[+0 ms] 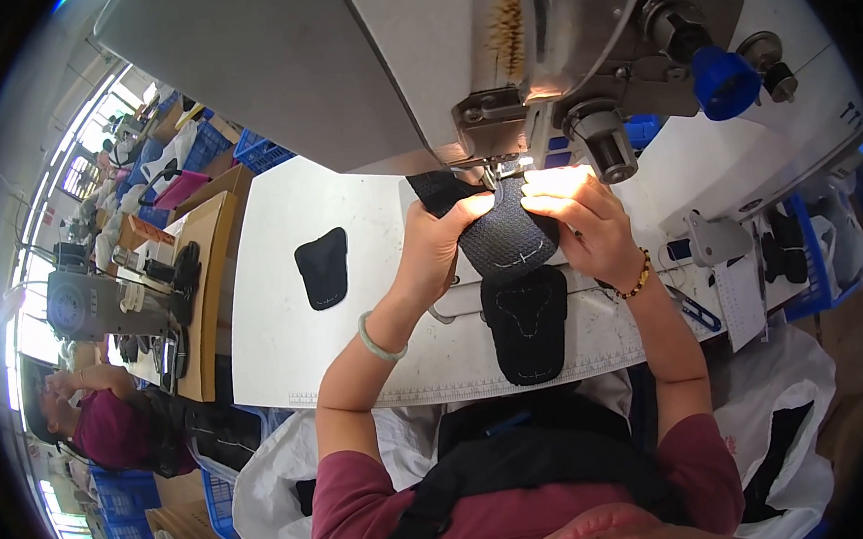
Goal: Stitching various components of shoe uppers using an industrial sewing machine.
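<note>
A grey-black textured fabric piece (511, 245) with a white cross mark lies under the presser foot (492, 172) of a sewing machine (271, 72). My left hand (434, 245) grips its left edge, thumb on top and close to the foot. A strip of black fabric (437, 192) sticks out beyond that hand. On the right edge, my right hand (586, 216) presses with closed fingers beside the needle area. Just below the held piece, a black shaped piece (526, 333) with white stitched marks lies at the table's front edge. Their overlap hides whether they are joined.
Another black piece (324, 268) lies on the white table (278, 348) to the left. At right are a blue-handled cutter (696, 311) and a blue basket (821, 256). A ruler strip (439, 393) runs along the front edge. Another person (114, 417) sits far left.
</note>
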Demonstrator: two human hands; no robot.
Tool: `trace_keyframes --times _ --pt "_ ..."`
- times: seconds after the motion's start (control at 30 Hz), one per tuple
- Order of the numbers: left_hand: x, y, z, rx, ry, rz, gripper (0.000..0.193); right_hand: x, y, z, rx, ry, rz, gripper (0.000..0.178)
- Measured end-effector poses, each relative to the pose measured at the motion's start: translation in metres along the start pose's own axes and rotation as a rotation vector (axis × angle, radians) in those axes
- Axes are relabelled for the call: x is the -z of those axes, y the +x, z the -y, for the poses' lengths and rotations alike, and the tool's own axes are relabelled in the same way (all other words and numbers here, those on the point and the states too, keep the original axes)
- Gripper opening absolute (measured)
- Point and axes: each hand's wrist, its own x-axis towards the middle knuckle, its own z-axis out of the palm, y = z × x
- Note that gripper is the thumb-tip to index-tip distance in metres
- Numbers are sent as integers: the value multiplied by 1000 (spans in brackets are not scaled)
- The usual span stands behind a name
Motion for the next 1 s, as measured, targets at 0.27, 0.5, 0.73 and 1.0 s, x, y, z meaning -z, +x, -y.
trace_keyframes --times 0.27,0.5,0.73,1.0 --pt "8 6 4 -6 61 3 18 1 2 1 -11 -1 25 29" --pt "7 5 5 -36 76 -11 18 -3 -2 -2 -6 -10 4 33" --pt "8 -1 6 -5 40 -74 19 -3 -3 1 53 -45 -10 32" --pt "-1 4 4 -167 -77 -125 17 3 2 2 5 0 3 31"
